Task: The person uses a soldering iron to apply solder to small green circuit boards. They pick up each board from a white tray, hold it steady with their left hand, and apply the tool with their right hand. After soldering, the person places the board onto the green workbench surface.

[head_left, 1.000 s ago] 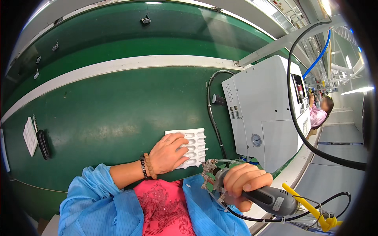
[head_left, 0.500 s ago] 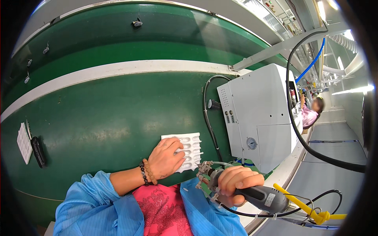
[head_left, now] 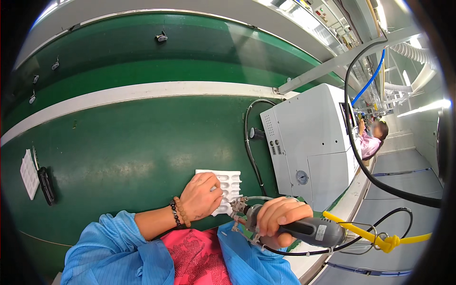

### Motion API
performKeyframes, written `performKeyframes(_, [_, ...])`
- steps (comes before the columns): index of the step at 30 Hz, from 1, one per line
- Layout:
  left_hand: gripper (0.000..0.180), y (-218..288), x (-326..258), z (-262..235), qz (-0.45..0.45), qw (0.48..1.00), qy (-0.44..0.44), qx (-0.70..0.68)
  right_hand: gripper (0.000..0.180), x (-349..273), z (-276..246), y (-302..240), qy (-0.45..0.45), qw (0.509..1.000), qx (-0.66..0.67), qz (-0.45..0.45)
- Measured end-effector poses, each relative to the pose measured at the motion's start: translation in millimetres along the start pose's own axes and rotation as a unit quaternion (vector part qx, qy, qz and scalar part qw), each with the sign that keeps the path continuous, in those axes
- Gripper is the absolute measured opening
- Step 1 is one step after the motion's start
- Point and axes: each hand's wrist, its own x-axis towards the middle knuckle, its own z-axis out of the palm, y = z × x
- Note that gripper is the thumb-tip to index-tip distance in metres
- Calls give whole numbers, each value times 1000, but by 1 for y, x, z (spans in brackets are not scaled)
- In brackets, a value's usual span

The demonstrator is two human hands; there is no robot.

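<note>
On the green bench, close in front of me, lies a white molded tray (head_left: 231, 186) with rows of oval hollows. My left hand (head_left: 199, 195) rests over its left part, fingers bent down onto it. Whether a small part sits under the fingertips is hidden. To the right, my right hand (head_left: 281, 216) is wrapped round a grey and black power screwdriver (head_left: 311, 231), held almost level. Its metal tip and thin hose reach the tray's lower right edge. I cannot tell if the tip touches the tray.
A white machine box (head_left: 304, 137) with a gauge stands at the right, a black cable (head_left: 246, 137) beside it. A yellow cord (head_left: 392, 243) is tied behind the tool. Far left are another white tray (head_left: 29, 175) and a black case (head_left: 46, 185). A seated person (head_left: 373, 138) is farther right.
The screwdriver and my right hand have moved slightly left, bringing the tip to the tray's edge. My left hand stays on the tray. The view has tilted a little.
</note>
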Motion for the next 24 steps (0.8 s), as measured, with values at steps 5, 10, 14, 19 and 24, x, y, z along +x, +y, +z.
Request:
performKeyframes(5, [12, -1, 1, 2, -4, 1000, 17, 5, 43, 17, -7, 4, -17, 999, 15, -35])
performKeyframes(10, [14, 0, 3, 1, -7, 1000, 20, 15, 47, 37, -2, 20, 81, 993, -1, -86])
performKeyframes(14, [15, -1, 1, 3, -1, 1000, 23, 20, 47, 43, -5, 36, 84, 993, 1, -83])
performKeyframes(19, [18, -4, 4, 5, 5, 999, 23, 26, 49, 41, -10, 56, 83, 994, -7, -68])
performKeyframes(24, [17, -4, 7, 8, 5, 999, 25, 23, 49, 36, -19, 59, 75, 992, -24, -95])
